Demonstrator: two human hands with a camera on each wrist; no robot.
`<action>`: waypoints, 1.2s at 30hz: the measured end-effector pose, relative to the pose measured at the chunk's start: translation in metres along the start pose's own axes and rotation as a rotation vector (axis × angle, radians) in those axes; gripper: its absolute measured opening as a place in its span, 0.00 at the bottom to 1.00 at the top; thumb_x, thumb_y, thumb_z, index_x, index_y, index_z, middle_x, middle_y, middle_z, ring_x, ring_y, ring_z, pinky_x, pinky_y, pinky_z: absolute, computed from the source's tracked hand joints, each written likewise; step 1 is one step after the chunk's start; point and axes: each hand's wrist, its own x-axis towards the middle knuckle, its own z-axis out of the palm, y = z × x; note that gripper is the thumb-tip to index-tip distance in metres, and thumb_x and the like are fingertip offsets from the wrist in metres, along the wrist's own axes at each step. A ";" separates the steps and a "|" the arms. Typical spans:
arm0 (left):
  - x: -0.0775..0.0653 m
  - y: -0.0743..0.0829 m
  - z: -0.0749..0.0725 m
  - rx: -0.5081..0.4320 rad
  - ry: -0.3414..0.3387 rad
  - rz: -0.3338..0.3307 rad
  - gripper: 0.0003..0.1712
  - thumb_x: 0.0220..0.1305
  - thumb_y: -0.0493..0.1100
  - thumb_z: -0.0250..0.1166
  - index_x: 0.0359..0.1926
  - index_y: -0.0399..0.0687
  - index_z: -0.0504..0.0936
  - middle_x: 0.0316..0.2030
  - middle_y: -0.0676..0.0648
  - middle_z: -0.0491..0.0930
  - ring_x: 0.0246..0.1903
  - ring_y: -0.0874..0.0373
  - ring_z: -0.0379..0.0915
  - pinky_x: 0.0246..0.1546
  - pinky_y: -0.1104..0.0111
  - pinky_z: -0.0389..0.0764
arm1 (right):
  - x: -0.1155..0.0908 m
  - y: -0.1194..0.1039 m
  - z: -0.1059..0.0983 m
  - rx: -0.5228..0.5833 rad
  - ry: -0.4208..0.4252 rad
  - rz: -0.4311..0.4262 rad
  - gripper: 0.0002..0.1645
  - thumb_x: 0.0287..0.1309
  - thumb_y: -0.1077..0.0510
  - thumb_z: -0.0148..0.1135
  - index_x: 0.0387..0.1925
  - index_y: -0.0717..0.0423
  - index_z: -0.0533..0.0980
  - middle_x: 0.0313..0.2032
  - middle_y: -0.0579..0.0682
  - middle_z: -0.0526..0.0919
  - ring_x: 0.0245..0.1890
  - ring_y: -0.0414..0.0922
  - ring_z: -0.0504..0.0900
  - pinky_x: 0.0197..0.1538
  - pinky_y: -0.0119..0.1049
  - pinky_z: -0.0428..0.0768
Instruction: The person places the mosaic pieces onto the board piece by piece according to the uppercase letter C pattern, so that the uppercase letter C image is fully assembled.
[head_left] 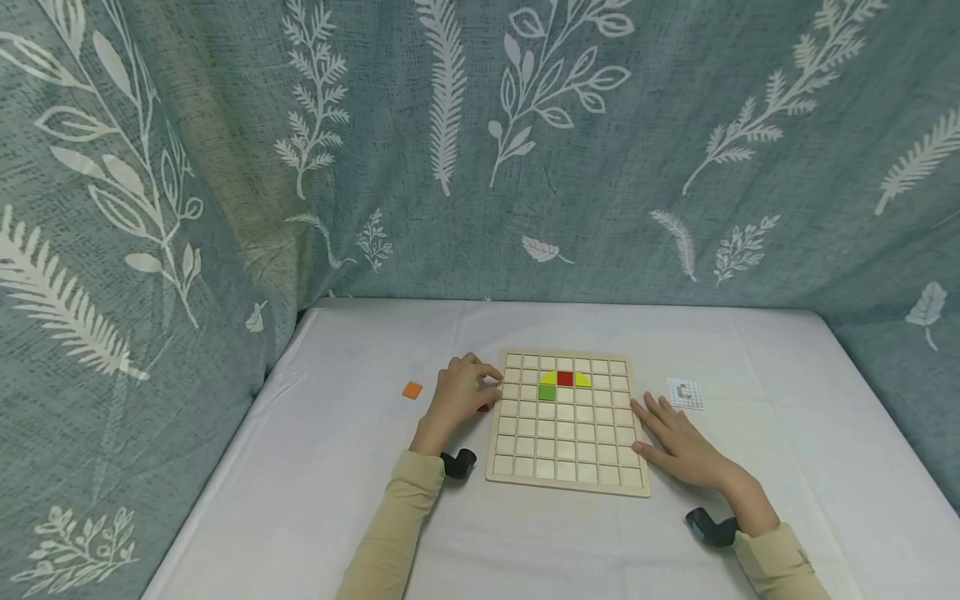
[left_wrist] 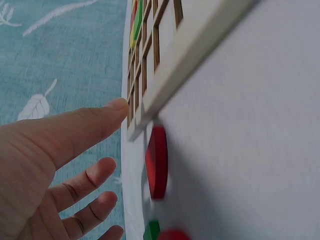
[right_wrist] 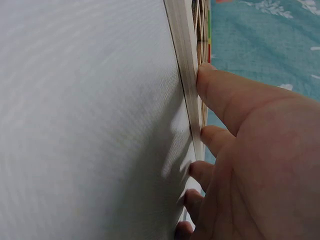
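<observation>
A wooden grid board [head_left: 566,450] lies flat on the white table. Toward its back, a red square tile [head_left: 565,378] sits between two yellow curved-edged tiles [head_left: 582,381], with a green square tile [head_left: 547,392] one row nearer. My left hand [head_left: 456,390] reaches to the board's left rim, thumb and index finger apart, nothing seen between them. Below that hand a red piece [left_wrist: 158,162] lies on the cloth beside the rim, with a green piece [left_wrist: 151,231] and another red one behind. With fingers spread, my right hand [head_left: 681,446] touches the board's right edge.
An orange square tile [head_left: 412,390] lies left of my left hand. A small card [head_left: 686,394] printed with a coloured grid pattern lies beyond my right hand. Patterned teal curtain [head_left: 480,233] hangs behind the table and along its sides.
</observation>
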 end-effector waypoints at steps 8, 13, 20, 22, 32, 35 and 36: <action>-0.007 -0.018 -0.009 0.011 0.022 -0.021 0.11 0.53 0.46 0.69 0.39 0.53 0.86 0.37 0.46 0.75 0.39 0.48 0.68 0.41 0.51 0.68 | 0.000 -0.003 -0.001 -0.002 -0.001 0.008 0.41 0.63 0.43 0.51 0.70 0.59 0.52 0.70 0.66 0.46 0.69 0.66 0.40 0.65 0.64 0.39; -0.013 -0.029 -0.015 0.033 0.031 -0.046 0.11 0.52 0.47 0.70 0.38 0.54 0.86 0.36 0.46 0.75 0.38 0.48 0.68 0.40 0.52 0.69 | 0.000 -0.004 -0.001 -0.007 0.000 0.010 0.41 0.63 0.43 0.51 0.70 0.59 0.52 0.69 0.66 0.47 0.69 0.66 0.40 0.65 0.63 0.39; -0.020 -0.040 -0.022 0.053 0.035 -0.092 0.10 0.51 0.46 0.70 0.37 0.53 0.86 0.36 0.46 0.75 0.40 0.48 0.68 0.40 0.52 0.69 | 0.000 -0.004 0.000 -0.005 0.001 0.010 0.41 0.63 0.43 0.51 0.70 0.59 0.52 0.69 0.66 0.47 0.69 0.66 0.40 0.65 0.63 0.39; -0.021 -0.043 -0.024 0.059 0.041 -0.098 0.09 0.52 0.46 0.70 0.37 0.53 0.86 0.36 0.46 0.75 0.40 0.47 0.68 0.41 0.52 0.69 | 0.000 -0.003 0.001 -0.009 0.002 0.008 0.41 0.63 0.43 0.51 0.70 0.59 0.53 0.69 0.66 0.47 0.69 0.66 0.41 0.65 0.63 0.39; -0.030 -0.054 -0.029 0.082 0.053 -0.095 0.14 0.49 0.47 0.72 0.39 0.52 0.86 0.36 0.45 0.76 0.40 0.47 0.69 0.39 0.52 0.69 | 0.000 -0.002 0.001 -0.011 0.015 0.000 0.41 0.63 0.43 0.51 0.70 0.59 0.53 0.69 0.66 0.47 0.69 0.66 0.41 0.65 0.63 0.40; -0.031 -0.056 -0.029 0.090 0.049 -0.100 0.15 0.48 0.47 0.73 0.39 0.51 0.86 0.36 0.45 0.76 0.39 0.47 0.69 0.39 0.52 0.70 | 0.000 -0.002 0.001 -0.014 0.015 -0.001 0.41 0.63 0.43 0.51 0.70 0.59 0.53 0.69 0.66 0.47 0.69 0.66 0.41 0.65 0.64 0.40; -0.031 -0.057 -0.029 0.091 0.049 -0.101 0.15 0.47 0.47 0.73 0.39 0.51 0.86 0.36 0.45 0.76 0.39 0.47 0.69 0.39 0.52 0.70 | 0.000 -0.002 0.000 -0.013 0.015 -0.002 0.41 0.63 0.43 0.51 0.70 0.59 0.53 0.69 0.66 0.47 0.69 0.66 0.41 0.65 0.64 0.40</action>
